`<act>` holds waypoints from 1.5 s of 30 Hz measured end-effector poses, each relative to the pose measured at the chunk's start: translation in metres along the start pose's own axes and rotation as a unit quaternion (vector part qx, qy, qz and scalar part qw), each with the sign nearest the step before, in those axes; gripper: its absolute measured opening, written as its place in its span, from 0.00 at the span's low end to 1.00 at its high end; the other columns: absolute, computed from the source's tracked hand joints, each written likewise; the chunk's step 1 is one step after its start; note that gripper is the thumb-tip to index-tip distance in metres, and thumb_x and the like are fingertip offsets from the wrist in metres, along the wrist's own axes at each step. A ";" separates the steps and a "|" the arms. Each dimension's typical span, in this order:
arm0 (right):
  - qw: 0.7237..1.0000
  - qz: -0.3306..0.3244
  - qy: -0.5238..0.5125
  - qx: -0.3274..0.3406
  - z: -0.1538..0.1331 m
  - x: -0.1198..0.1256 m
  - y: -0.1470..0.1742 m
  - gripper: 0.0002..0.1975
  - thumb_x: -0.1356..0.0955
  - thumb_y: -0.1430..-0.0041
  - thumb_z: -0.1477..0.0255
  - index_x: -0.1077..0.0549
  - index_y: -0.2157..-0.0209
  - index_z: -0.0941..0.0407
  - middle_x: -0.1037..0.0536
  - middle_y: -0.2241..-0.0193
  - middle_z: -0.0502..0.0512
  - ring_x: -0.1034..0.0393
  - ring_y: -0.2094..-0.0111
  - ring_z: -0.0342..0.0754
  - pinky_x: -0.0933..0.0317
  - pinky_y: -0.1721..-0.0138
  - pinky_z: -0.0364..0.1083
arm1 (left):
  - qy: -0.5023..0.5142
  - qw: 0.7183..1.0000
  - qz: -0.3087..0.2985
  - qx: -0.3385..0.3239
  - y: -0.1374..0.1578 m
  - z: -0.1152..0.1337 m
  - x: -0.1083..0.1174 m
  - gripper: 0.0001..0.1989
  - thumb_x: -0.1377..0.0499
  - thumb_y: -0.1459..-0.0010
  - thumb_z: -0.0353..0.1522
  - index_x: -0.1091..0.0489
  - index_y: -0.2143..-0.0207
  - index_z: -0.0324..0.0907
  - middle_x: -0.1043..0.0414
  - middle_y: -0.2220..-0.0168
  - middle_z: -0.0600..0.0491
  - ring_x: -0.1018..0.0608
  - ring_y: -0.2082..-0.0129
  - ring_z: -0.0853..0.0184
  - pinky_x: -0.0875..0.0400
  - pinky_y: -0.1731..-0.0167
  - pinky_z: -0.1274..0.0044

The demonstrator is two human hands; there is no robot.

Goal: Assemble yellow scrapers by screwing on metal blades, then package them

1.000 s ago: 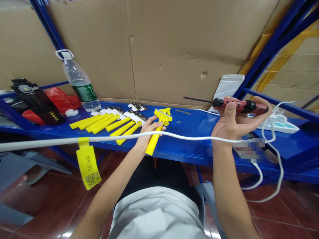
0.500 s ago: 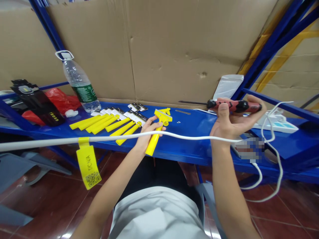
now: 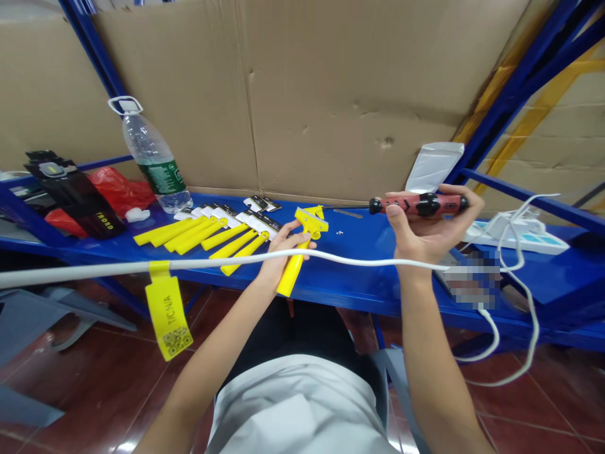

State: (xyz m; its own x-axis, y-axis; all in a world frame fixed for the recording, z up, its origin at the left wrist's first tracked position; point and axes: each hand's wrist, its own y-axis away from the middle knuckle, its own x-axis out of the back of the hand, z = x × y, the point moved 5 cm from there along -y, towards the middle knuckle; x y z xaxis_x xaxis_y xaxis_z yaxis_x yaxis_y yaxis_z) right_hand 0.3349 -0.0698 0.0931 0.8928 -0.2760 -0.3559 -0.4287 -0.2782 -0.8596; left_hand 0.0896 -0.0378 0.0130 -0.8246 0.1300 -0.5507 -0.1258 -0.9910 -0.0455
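My left hand is closed round a yellow scraper, its wide head turned up and its handle pointing down toward me. In my right hand lies a red and black screwdriver, held level with its thin shaft pointing left. The shaft's tip reaches close to the scraper head; whether they touch I cannot tell. Several small screws lie on the blue bench right of the scraper. Behind them rests a flat metal blade. Left of my left hand, several yellow handles lie in a row beside black-and-white cards.
A large water bottle and a black flask stand at the left, near a red plastic bag. A white cable crosses in front of my hands. A white power strip sits at the right. Cardboard lines the back.
My right hand has moved left with the screwdriver, bringing its shaft near the scraper head. My left hand still holds the scraper in about the same place.
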 end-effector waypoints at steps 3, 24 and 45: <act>0.999 -0.018 -0.012 -0.033 -0.003 -0.003 0.000 0.36 0.13 0.46 0.63 0.35 0.47 0.45 0.16 0.62 0.49 0.11 0.61 0.58 0.14 0.55 0.60 | 0.005 1.000 -0.001 -0.002 0.000 0.000 -0.001 0.28 0.24 0.47 0.27 0.25 0.45 0.41 0.16 0.61 0.51 0.12 0.66 0.64 0.24 0.76 0.81; 0.995 -0.095 -0.031 -0.029 0.000 -0.009 0.008 0.37 0.11 0.48 0.65 0.32 0.46 0.45 0.11 0.60 0.50 0.10 0.58 0.61 0.14 0.52 0.60 | -0.012 1.000 -0.014 -0.004 0.004 0.001 -0.006 0.28 0.23 0.49 0.28 0.27 0.47 0.42 0.15 0.62 0.52 0.12 0.68 0.63 0.24 0.76 0.80; 0.973 -0.151 0.154 0.081 -0.036 -0.009 0.012 0.32 0.15 0.41 0.64 0.31 0.42 0.47 0.17 0.52 0.55 0.14 0.56 0.57 0.15 0.54 0.58 | -0.026 1.000 -0.013 -0.001 0.007 0.001 -0.007 0.29 0.22 0.49 0.28 0.25 0.46 0.41 0.14 0.62 0.52 0.11 0.67 0.63 0.23 0.76 0.80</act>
State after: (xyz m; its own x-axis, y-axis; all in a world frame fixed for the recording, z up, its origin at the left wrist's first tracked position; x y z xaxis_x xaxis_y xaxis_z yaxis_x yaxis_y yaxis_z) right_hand 0.3171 -0.1035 0.0989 0.8804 -0.4736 0.0264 -0.1042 -0.2474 -0.9633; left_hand 0.0941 -0.0459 0.0176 -0.8488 0.1578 -0.5047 -0.1466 -0.9872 -0.0620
